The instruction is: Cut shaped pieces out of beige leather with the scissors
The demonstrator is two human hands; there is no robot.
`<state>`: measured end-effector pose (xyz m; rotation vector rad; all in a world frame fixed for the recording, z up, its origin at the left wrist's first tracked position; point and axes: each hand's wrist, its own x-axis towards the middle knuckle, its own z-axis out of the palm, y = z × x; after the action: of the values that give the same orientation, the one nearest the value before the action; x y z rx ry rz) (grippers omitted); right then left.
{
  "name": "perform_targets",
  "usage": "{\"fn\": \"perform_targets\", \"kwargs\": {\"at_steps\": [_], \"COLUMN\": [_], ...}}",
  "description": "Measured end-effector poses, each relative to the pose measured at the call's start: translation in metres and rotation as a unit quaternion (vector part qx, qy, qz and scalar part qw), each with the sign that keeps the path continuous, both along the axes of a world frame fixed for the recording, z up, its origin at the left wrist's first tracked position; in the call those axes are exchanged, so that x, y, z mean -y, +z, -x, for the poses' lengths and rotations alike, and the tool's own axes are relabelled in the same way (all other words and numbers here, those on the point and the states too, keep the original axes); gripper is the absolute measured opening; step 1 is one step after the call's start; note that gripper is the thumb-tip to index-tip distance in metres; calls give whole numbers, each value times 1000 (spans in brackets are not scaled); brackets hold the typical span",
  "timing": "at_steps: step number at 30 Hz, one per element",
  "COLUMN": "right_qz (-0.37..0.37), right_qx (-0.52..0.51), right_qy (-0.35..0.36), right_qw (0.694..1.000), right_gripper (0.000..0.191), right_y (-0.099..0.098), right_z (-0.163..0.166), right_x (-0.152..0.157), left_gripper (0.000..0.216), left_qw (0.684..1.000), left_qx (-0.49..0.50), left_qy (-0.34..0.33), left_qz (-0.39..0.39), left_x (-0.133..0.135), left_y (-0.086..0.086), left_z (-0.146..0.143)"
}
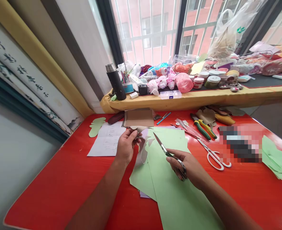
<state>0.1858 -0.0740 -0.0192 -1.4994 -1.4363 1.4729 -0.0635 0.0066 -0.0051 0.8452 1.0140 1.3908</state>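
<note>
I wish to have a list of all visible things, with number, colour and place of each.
Pointed scissors: 1, silver, in right hand
Paper strip: 1, grey, in left hand
Table: 1, red, foreground
Paper sheets: at least 2, light green, mid-table
White-handled scissors: 1, white, table's right side
Pliers: 1, yellow-green, beyond those
Marked sheet: 1, white, table's left
Scalloped cutouts: uncounted, green, table's far left
Card stack: 1, brown, table's far side
Pixelated object: 1, mostly dark, right
Paper offcuts: several, green, right edge
Flask: 1, black, windowsill, left end
Lidded jars: several, mixed colours, on windowsill
Plastic box: 1, clear, windowsill's front
Plastic bag: 1, translucent, by window
Left hand: 1, bare, over table
Right hand: 1, bare, over table
</note>
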Motion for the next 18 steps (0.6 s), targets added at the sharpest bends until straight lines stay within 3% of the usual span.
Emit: {"fn": "perform_targets", "kwargs": {"at_steps": [3, 9, 18], "right_qz": [51, 95, 52], "right_qx": [-103, -168, -207], "right_qy": [37, 165, 56], "right_qw": [993, 967, 975], "right_gripper": [81, 86, 82], "right_y": [6, 13, 4], "right_z": [3, 5, 3], "right_x": [8, 16, 15], "left_gripper": [36, 37, 36], "left_qw": [999, 993, 989], "left_qx": [-46, -102, -143], "left_qy": [7, 49, 3], "left_qz": [-15, -33, -27], "left_x": [1, -3, -1], "left_y": [-3, -15, -18], "left_z": [6, 13, 8]}}
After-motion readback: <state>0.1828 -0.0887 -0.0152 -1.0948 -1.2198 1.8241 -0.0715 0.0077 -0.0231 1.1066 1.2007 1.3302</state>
